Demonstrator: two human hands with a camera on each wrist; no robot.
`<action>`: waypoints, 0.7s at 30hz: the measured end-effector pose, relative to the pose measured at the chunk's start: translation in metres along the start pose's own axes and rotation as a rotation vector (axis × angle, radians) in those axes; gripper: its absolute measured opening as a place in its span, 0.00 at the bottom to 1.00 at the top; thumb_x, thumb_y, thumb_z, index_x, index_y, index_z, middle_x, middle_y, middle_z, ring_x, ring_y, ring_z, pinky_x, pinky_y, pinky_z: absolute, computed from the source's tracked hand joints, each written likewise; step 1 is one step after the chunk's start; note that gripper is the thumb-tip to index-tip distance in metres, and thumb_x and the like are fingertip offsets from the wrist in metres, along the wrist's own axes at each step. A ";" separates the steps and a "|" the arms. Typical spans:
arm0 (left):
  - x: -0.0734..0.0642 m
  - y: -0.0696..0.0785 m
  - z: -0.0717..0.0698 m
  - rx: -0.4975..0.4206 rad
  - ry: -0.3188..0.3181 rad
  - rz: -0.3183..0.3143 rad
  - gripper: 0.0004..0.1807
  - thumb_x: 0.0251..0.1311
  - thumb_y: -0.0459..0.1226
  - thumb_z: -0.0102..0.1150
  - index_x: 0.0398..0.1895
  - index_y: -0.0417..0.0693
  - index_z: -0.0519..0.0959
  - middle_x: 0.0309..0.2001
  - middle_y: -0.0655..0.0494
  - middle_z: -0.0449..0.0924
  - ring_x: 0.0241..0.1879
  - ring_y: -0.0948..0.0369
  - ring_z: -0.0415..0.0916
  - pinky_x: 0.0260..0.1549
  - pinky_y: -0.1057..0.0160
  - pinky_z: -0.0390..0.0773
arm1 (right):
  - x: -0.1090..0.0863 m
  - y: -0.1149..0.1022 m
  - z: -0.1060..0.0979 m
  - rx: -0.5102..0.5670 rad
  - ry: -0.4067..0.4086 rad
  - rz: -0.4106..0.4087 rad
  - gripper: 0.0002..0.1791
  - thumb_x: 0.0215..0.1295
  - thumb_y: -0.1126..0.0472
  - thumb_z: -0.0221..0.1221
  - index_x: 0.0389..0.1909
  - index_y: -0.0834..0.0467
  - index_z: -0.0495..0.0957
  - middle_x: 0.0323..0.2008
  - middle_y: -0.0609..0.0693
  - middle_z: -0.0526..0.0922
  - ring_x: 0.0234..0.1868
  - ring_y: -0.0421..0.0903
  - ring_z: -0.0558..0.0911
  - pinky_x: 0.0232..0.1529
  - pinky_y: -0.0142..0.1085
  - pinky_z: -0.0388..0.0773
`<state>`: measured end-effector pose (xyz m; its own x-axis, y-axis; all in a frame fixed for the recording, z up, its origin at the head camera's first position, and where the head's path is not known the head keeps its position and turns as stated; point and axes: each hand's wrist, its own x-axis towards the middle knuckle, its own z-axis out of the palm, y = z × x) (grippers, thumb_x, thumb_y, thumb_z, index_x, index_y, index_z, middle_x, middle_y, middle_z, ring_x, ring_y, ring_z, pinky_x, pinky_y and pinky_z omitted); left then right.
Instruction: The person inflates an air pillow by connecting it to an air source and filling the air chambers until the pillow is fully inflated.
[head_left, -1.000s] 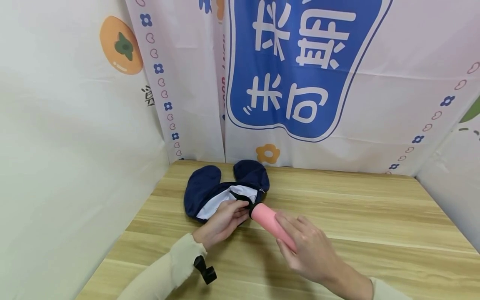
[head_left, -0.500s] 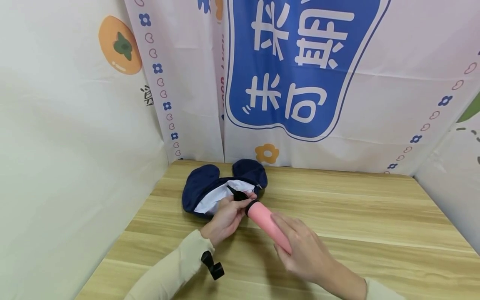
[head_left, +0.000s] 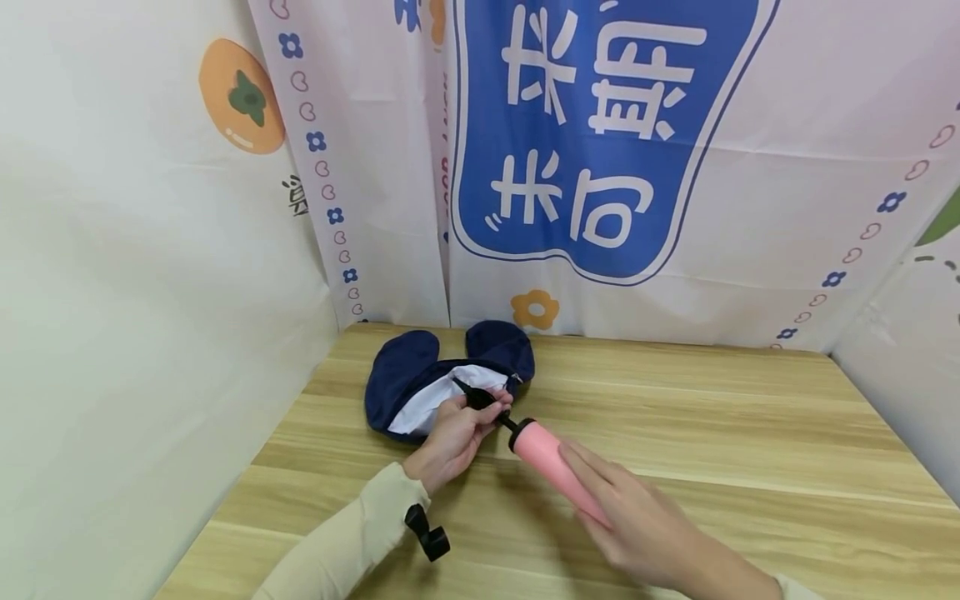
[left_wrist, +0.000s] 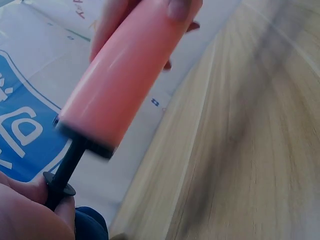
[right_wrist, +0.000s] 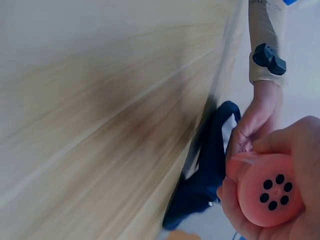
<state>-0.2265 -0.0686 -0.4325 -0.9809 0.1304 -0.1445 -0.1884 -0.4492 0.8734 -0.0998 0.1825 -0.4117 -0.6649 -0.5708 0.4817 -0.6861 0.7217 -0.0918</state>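
Note:
A pink hand air pump (head_left: 551, 462) slants over the table, its barrel gripped by my right hand (head_left: 645, 525). In the left wrist view, a black rod (left_wrist: 70, 162) shows between the barrel (left_wrist: 125, 80) and my left hand (left_wrist: 35, 210). That left hand (head_left: 453, 437) pinches the pump's black end, whose narrow tip points into the opening of a navy U-shaped neck pillow (head_left: 405, 367). White lining shows at the opening; whether the tip sits in a valve is hidden. The right wrist view shows the barrel's holed end cap (right_wrist: 272, 192).
The pillow lies at the back left of the wooden table (head_left: 712, 433), near the printed back curtain (head_left: 750, 250). A white wall sheet (head_left: 150, 333) borders the left side. A black wrist mount (head_left: 427, 533) sticks out from the left sleeve.
The right hand and barrel first came toward the left hand, then drew back to the lower right, baring the black rod. The left hand shifted slightly right.

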 end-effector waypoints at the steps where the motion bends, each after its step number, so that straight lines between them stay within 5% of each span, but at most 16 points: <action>1: 0.001 -0.001 0.000 0.001 -0.003 -0.001 0.15 0.69 0.18 0.55 0.57 0.25 0.75 0.44 0.51 0.87 0.45 0.64 0.87 0.50 0.69 0.85 | -0.005 0.001 -0.006 0.000 -0.012 -0.006 0.47 0.57 0.62 0.75 0.78 0.59 0.68 0.73 0.54 0.77 0.62 0.50 0.86 0.56 0.46 0.87; 6: 0.007 0.000 -0.001 -0.026 -0.007 0.011 0.14 0.70 0.19 0.54 0.57 0.25 0.74 0.42 0.53 0.87 0.44 0.64 0.87 0.50 0.70 0.85 | -0.026 0.010 -0.043 0.030 -0.161 0.021 0.50 0.60 0.60 0.75 0.82 0.51 0.62 0.75 0.48 0.74 0.60 0.44 0.86 0.54 0.44 0.88; 9: 0.007 0.003 -0.003 -0.052 0.012 0.021 0.13 0.70 0.18 0.53 0.55 0.27 0.74 0.40 0.53 0.87 0.43 0.64 0.87 0.48 0.70 0.85 | -0.034 0.016 -0.062 0.055 -0.310 0.104 0.50 0.62 0.55 0.75 0.83 0.45 0.60 0.76 0.45 0.73 0.56 0.37 0.84 0.54 0.43 0.88; 12: 0.005 0.004 0.000 -0.070 0.037 0.031 0.11 0.69 0.18 0.53 0.52 0.28 0.75 0.38 0.54 0.86 0.42 0.63 0.86 0.47 0.71 0.85 | -0.034 0.016 -0.070 0.047 -0.370 0.149 0.49 0.62 0.52 0.74 0.82 0.42 0.61 0.76 0.42 0.72 0.53 0.35 0.83 0.53 0.43 0.88; 19: -0.014 -0.016 0.024 0.001 0.035 -0.054 0.15 0.71 0.19 0.50 0.58 0.28 0.70 0.40 0.57 0.83 0.47 0.63 0.83 0.53 0.71 0.83 | -0.002 0.006 -0.039 -0.112 -0.017 -0.107 0.41 0.46 0.60 0.74 0.68 0.56 0.79 0.64 0.50 0.85 0.43 0.45 0.89 0.36 0.41 0.86; 21: -0.018 -0.020 0.029 -0.005 0.047 -0.081 0.17 0.71 0.19 0.49 0.61 0.29 0.68 0.42 0.56 0.82 0.48 0.64 0.82 0.53 0.72 0.82 | 0.008 0.004 -0.030 -0.116 -0.006 -0.108 0.39 0.46 0.61 0.73 0.66 0.57 0.81 0.63 0.51 0.86 0.44 0.47 0.90 0.37 0.44 0.87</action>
<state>-0.2039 -0.0363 -0.4339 -0.9635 0.1247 -0.2369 -0.2677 -0.4433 0.8554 -0.0992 0.1924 -0.3819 -0.5911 -0.6495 0.4783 -0.7150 0.6964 0.0621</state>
